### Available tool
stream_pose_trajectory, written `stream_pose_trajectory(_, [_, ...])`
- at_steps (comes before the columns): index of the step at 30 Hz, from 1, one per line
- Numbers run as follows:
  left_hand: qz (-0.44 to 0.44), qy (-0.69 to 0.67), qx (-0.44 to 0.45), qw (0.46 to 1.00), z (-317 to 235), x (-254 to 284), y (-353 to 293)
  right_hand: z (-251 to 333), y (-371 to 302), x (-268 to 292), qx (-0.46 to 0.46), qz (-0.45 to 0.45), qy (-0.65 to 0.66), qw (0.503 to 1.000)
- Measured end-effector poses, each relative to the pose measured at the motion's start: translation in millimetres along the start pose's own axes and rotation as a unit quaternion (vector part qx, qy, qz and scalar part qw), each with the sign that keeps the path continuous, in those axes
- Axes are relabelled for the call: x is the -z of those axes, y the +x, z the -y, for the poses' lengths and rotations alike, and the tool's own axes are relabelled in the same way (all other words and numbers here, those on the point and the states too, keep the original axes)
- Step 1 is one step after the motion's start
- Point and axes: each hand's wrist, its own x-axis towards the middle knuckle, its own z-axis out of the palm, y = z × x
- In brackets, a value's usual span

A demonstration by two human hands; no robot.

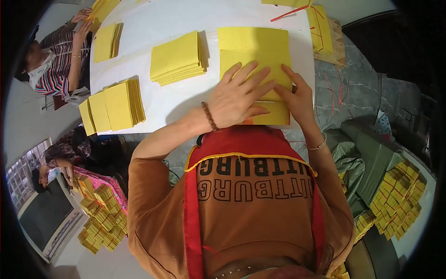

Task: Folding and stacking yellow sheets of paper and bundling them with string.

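Note:
A large yellow paper sheet (253,42) lies on the white table (186,16) right in front of me, with crosswise creases near its far and near ends. My left hand (237,95) rests flat across the middle of it, fingers spread. At the sheet's right edge is my right hand (301,100), its thumb and forefinger stretched apart and touching the paper; its other fingers are mostly hidden. A stack of folded yellow paper (175,56) sits to the left of the sheet.
More yellow stacks stand at the table's left: one near (114,104), one farther back (107,43). A red-tied yellow bundle (319,30) is at the right edge. One co-worker (58,65) handles yellow paper at far left; another person (69,153) bends by piled bundles (104,218).

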Motion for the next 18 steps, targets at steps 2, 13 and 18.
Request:
stream_pose_trajectory(2, [0.039,0.028,0.009,0.999,5.1,-15.5,-3.3,-5.8,0.7,-0.5,0.007,0.001,-0.002,1.000])
stream_pose_trajectory(13, [0.084,0.055,0.023,0.995,11.5,-29.5,-8.9,0.1,-37.8,5.9,0.253,0.017,-0.414,0.874])
stream_pose_trajectory(18, [0.074,0.070,0.021,0.995,12.3,-34.7,-9.4,-9.1,-41.8,5.9,0.200,0.129,-0.427,0.873])
